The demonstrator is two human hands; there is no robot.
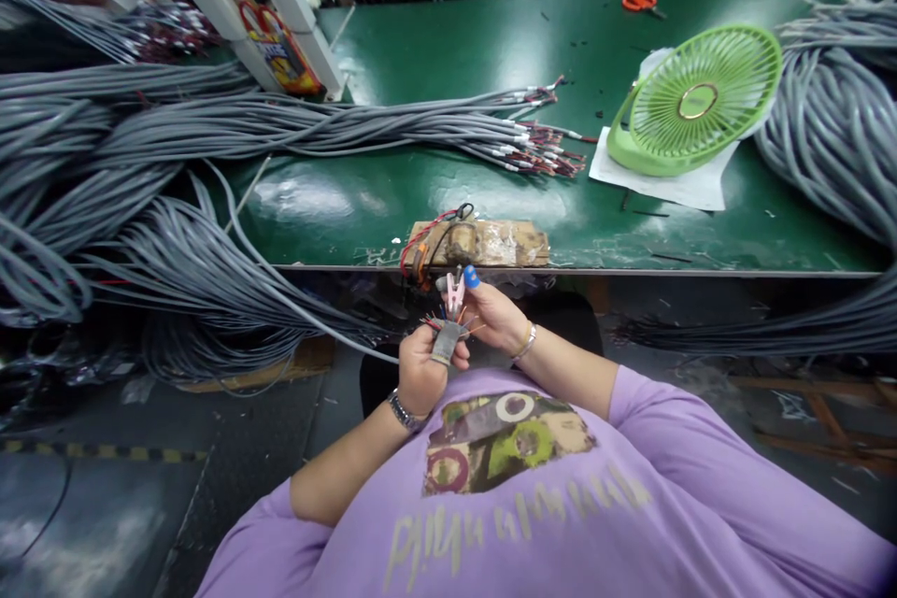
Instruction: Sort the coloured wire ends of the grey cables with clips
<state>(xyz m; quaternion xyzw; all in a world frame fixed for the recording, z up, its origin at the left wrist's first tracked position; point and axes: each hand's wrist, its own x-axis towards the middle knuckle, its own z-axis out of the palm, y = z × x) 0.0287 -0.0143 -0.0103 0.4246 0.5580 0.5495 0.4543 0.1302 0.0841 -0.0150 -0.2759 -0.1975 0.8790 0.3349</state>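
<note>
My left hand (423,372) is closed around the end of a grey cable (371,351), just above my lap. A grey piece (446,343) shows at its fingertips, with thin coloured wires fanning out above it. My right hand (494,316) is beside these wires, fingers bent, with a blue cover (471,277) on one fingertip. Touching or very near that hand is a pink clip-like piece (455,293), in front of the bench edge. What the right fingers pinch is too small to make out.
A wooden block (515,243) with red and black leads sits at the green bench's (420,47) front edge. Grey cable bundles (315,123) lie left, more coils (841,121) right. A green fan (693,103) stands on paper; orange-handled scissors (640,2) lie behind. People stand beyond.
</note>
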